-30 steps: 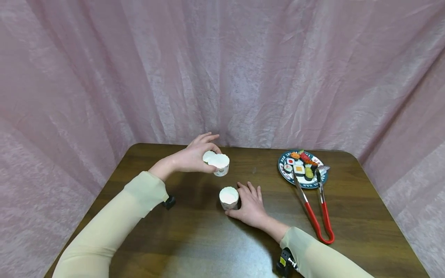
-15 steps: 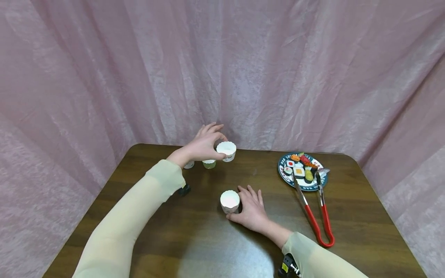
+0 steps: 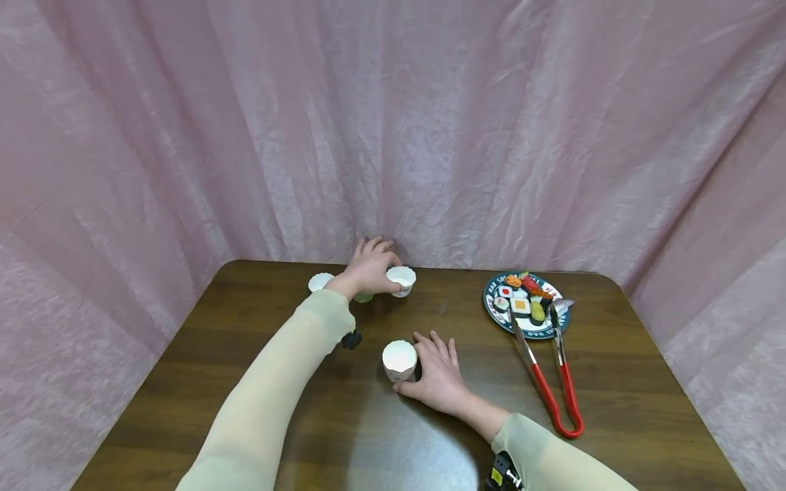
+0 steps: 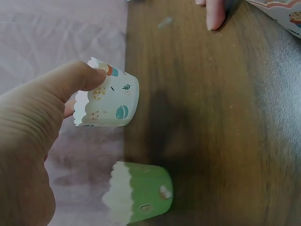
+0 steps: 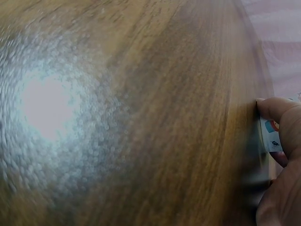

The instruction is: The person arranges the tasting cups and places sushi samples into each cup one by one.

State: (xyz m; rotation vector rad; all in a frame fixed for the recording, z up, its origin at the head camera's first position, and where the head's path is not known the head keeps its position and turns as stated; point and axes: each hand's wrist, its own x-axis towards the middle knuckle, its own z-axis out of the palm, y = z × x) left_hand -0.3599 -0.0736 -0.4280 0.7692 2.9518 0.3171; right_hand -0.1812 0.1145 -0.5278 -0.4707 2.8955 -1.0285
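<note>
My left hand (image 3: 370, 271) is at the back of the table and pinches a white paper baking cup (image 3: 402, 278) by its scalloped rim. In the left wrist view, that baking cup (image 4: 112, 96) shows a printed pattern, with the thumb on its side. A green baking cup (image 4: 153, 195) stands beside it, mostly behind my hand in the head view. Farther left is another white baking cup (image 3: 321, 281), partly covered by my wrist. Nearer the middle, my right hand (image 3: 439, 375) holds a white baking cup (image 3: 399, 360) upright on the table, thumb in front and fingers on the right.
At the back right, a blue-rimmed plate (image 3: 491, 310) carries several sushi pieces (image 3: 520, 305). Red-handled tongs (image 3: 565, 399) lie with their tips on the plate and handles toward the front. A pink curtain (image 3: 393, 136) hangs behind the wooden table (image 3: 638, 382).
My left hand carried its white cup right and back, then lowered it toward the table. The green cup and the far-left white cup came into view. My right hand stayed at its cup.
</note>
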